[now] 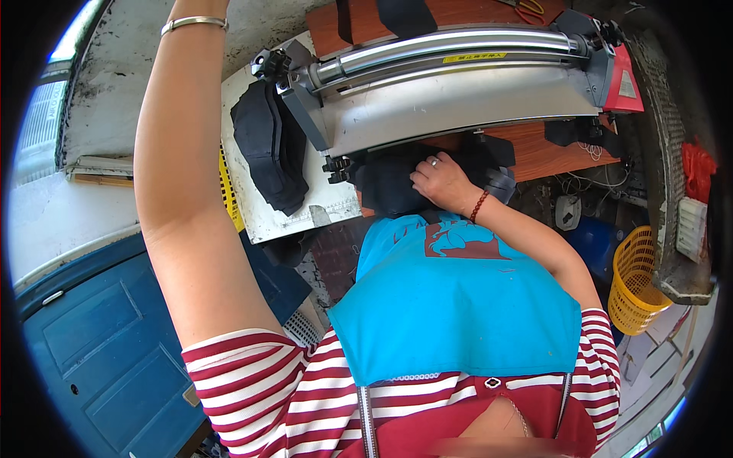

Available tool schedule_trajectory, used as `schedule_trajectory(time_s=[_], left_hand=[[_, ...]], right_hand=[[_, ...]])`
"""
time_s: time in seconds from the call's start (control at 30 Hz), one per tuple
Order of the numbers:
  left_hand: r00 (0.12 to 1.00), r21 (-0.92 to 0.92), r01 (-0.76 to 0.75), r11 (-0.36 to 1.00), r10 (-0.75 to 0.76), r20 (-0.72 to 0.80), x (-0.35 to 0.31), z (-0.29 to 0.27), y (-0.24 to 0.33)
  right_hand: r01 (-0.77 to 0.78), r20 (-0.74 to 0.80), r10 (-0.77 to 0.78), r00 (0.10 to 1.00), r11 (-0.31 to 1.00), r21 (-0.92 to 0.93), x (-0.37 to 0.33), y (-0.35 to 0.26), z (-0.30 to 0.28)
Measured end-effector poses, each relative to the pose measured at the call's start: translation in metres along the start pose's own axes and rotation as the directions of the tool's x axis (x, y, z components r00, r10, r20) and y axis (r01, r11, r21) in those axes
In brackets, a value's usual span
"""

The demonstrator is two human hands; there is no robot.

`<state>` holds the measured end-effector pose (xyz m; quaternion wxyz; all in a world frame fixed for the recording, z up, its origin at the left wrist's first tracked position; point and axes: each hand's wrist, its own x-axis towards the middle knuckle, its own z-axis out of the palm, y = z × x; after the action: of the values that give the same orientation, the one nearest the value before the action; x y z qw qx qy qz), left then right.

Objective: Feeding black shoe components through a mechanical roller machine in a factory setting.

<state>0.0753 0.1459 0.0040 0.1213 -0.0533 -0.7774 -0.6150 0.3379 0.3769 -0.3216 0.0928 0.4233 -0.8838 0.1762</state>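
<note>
Yellow basket [624,305], contents unclear — right hand [443,182] on black material [385,185], cannot tell its grip — left hand unseen.

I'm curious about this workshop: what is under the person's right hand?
Black material lies under the right hand, near the metal machine. What the hand covers, and any layers beneath, cannot be seen.

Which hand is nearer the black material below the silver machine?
Right. The right hand is on the black material; the left hand is out of view, its arm crossing the picture's top, left of the material.
</note>
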Motion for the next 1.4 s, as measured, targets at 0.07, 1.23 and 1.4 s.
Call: schedule_trajectory(time_s=[0.07,1.23,1.4], left_hand=[[0.988,0.112,-0.103,0.988,0.115,-0.104,0.010,0.003,0.004],[0.892,0.323,0.324,0.889,-0.401,0.207,-0.018,0.080,-0.125],[0.926,0.133,0.345,0.929,-0.360,0.113,-0.007,0.062,-0.077]], right_hand=[[-0.040,0.035,0.039,0.999,0.999,0.009,-0.002,-0.004,-0.003],[-0.143,-0.039,0.170,0.985,0.915,0.376,0.011,0.013,-0.066],[-0.207,0.200,0.166,0.966,0.957,0.202,-0.001,0.002,-0.003]])
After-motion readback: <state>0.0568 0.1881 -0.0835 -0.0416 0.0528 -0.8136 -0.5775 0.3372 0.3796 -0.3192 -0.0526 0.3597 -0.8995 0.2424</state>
